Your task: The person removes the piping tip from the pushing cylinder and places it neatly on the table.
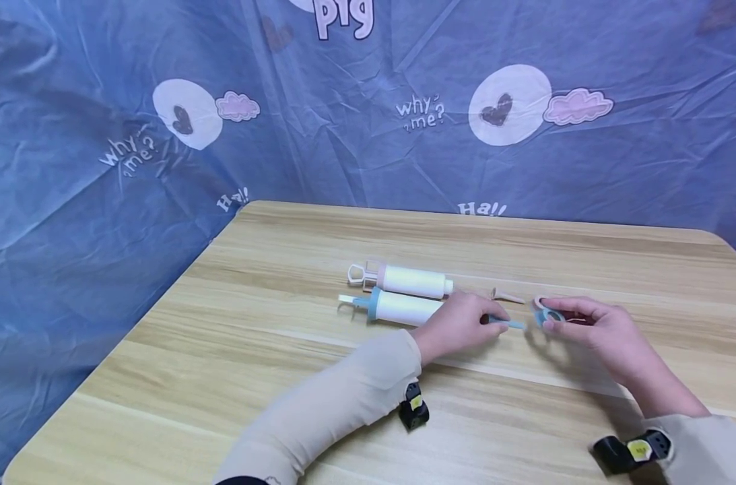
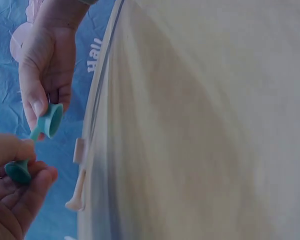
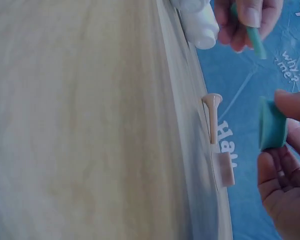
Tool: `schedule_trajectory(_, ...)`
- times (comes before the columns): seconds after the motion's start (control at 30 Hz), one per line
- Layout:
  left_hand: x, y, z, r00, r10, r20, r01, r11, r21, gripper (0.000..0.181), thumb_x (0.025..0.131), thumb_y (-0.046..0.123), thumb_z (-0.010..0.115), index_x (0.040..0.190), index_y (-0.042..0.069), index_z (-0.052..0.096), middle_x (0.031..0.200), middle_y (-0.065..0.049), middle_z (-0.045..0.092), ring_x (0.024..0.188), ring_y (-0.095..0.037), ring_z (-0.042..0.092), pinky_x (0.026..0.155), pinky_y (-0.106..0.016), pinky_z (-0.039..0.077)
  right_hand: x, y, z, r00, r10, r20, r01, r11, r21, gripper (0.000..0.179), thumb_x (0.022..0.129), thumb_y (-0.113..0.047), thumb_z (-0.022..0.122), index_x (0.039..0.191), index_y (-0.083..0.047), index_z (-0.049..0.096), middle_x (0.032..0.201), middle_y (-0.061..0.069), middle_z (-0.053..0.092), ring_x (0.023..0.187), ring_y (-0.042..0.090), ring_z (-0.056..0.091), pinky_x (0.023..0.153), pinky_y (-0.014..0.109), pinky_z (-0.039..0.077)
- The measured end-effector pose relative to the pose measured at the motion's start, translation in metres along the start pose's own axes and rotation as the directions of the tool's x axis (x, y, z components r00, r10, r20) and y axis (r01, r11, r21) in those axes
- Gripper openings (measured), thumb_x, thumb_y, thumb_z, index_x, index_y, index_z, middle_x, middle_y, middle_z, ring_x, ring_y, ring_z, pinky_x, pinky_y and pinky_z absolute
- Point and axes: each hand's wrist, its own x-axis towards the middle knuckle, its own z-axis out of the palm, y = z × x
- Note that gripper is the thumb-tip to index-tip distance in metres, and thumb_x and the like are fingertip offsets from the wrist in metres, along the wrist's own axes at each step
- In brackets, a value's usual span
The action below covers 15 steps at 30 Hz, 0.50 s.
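My left hand (image 1: 458, 327) pinches a teal nozzle (image 1: 508, 323), a thin stem with a flared base that shows in the left wrist view. The stem points toward my right hand (image 1: 610, 340). Between thumb and fingers, my right hand holds a short teal ring-shaped cap (image 3: 273, 125) with its open side facing the nozzle. Below my left hand lies a toy syringe with a white barrel (image 1: 404, 308) and a teal collar, its far end hidden by the hand. A pale pink nozzle (image 3: 213, 120) and a pink ring cap (image 3: 224, 169) lie on the table beyond the hands.
Behind the teal syringe lies a second white syringe (image 1: 413, 281) with a pink collar and plunger handle. Everything rests on a wood-grain table (image 1: 234, 350), its far edge against a blue printed cloth (image 1: 355, 135).
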Motion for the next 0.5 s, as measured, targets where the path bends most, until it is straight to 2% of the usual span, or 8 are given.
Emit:
schedule_trajectory(0.1,0.003,0.002,0.005,0.999,-0.031,0.011,0.031,0.999,0.015,0.016,0.088,0.023,0.064,0.1,0.02,0.072,0.094,0.014,0.069,0.075,0.009,0.052,0.068,-0.001,0.036,0.002,0.004,0.0,1.0,0.001,0.027,-0.001,1.0,-0.001,0.037,0.083,-0.022,0.07,0.118,-0.01,0.064,0.102,-0.034,0.056,0.089,-0.014,0.051,0.071,0.007,0.042)
schedule_trajectory(0.13,0.004,0.003,0.007,0.999,-0.043,0.008,0.043,0.999,0.016,0.015,0.087,0.023,0.064,0.1,0.021,0.072,0.093,0.014,0.069,0.074,0.009,0.052,0.067,-0.001,0.036,0.002,0.004,0.0,0.999,0.012,0.037,-0.011,1.0,-0.011,0.039,0.083,-0.023,0.07,0.119,-0.01,0.063,0.108,-0.031,0.057,0.09,-0.016,0.049,0.072,0.006,0.041)
schedule_trajectory(0.23,0.007,0.007,0.013,0.996,-0.089,-0.004,0.089,0.996,0.003,0.015,0.086,0.023,0.066,0.098,0.021,0.073,0.09,0.015,0.068,0.07,0.008,0.05,0.064,-0.002,0.035,0.004,0.006,-0.001,0.995,0.064,0.07,-0.06,0.996,-0.059,0.048,0.082,-0.029,0.071,0.122,-0.006,0.06,0.126,-0.008,0.056,0.092,-0.018,0.043,0.073,0.006,0.039)
schedule_trajectory(0.3,0.009,0.008,0.017,0.994,-0.111,-0.015,0.111,0.994,-0.005,0.014,0.085,0.021,0.066,0.097,0.021,0.073,0.09,0.015,0.069,0.071,0.008,0.051,0.064,-0.002,0.035,0.005,0.007,-0.001,0.99,0.107,0.088,-0.101,0.992,-0.075,0.051,0.081,-0.032,0.071,0.123,-0.005,0.059,0.129,0.005,0.055,0.092,-0.016,0.043,0.073,0.008,0.041)
schedule_trajectory(0.33,0.009,0.009,0.018,0.992,-0.124,-0.019,0.124,0.992,-0.002,0.014,0.084,0.021,0.067,0.097,0.021,0.073,0.09,0.015,0.069,0.072,0.008,0.051,0.065,-0.002,0.035,0.005,0.007,-0.001,0.988,0.121,0.093,-0.114,0.99,-0.08,0.052,0.081,-0.033,0.071,0.123,-0.005,0.059,0.127,0.007,0.056,0.091,-0.015,0.043,0.072,0.009,0.041)
schedule_trajectory(0.4,0.01,0.009,0.021,0.989,-0.145,-0.025,0.145,0.989,0.003,0.014,0.083,0.021,0.068,0.096,0.022,0.073,0.091,0.015,0.069,0.073,0.008,0.052,0.066,-0.002,0.036,0.005,0.008,-0.001,0.986,0.135,0.097,-0.128,0.989,-0.075,0.052,0.081,-0.034,0.071,0.123,-0.004,0.059,0.116,-0.005,0.058,0.09,-0.013,0.045,0.071,0.01,0.043)
schedule_trajectory(0.5,0.012,0.009,0.024,0.984,-0.176,-0.033,0.177,0.984,0.022,0.013,0.082,0.021,0.069,0.094,0.023,0.073,0.091,0.015,0.069,0.076,0.007,0.054,0.068,-0.004,0.037,0.005,0.009,-0.002,0.986,0.138,0.094,-0.132,0.989,-0.066,0.052,0.08,-0.033,0.072,0.122,-0.005,0.06,0.1,-0.023,0.054,0.088,-0.011,0.047,0.07,0.011,0.044)
